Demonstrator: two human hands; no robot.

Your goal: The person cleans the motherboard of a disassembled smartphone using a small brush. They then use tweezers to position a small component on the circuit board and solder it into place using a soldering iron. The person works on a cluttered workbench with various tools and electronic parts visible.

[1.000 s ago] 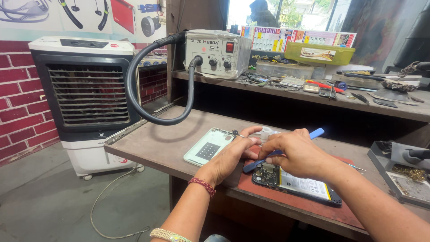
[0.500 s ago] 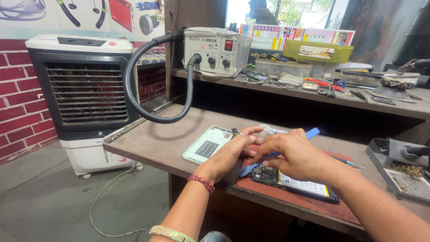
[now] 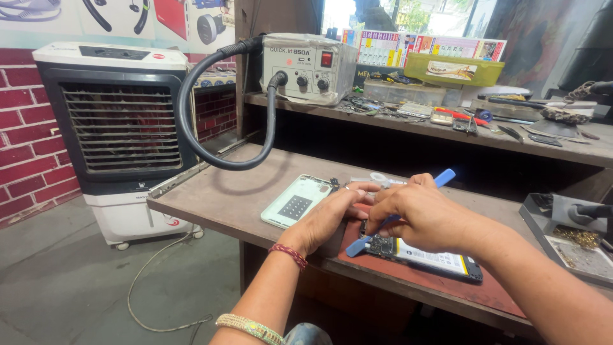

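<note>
An opened phone [image 3: 440, 260] with its circuit board and battery exposed lies on a red mat [image 3: 460, 289] at the wooden bench's front edge. My right hand [image 3: 426, 216] is closed around a blue plastic pry tool [image 3: 355, 246], whose flat tip rests at the phone's top end; the handle end sticks out behind my fingers. My left hand [image 3: 331, 216] presses down beside it at that top corner, fingers curled over the phone. A pale green back cover [image 3: 295, 202] lies flat just left of my left hand.
A grey hot-air station [image 3: 311, 61] stands on the upper shelf, its black hose [image 3: 191, 131] looping down over the bench. An air cooler [image 3: 115, 124] stands on the floor at left. Tools litter the shelf [image 3: 485, 121]. A parts tray [image 3: 565, 239] sits at right.
My hands stay on the phone with only small shifts of the fingers and the blue tool. The view has tilted slightly.
</note>
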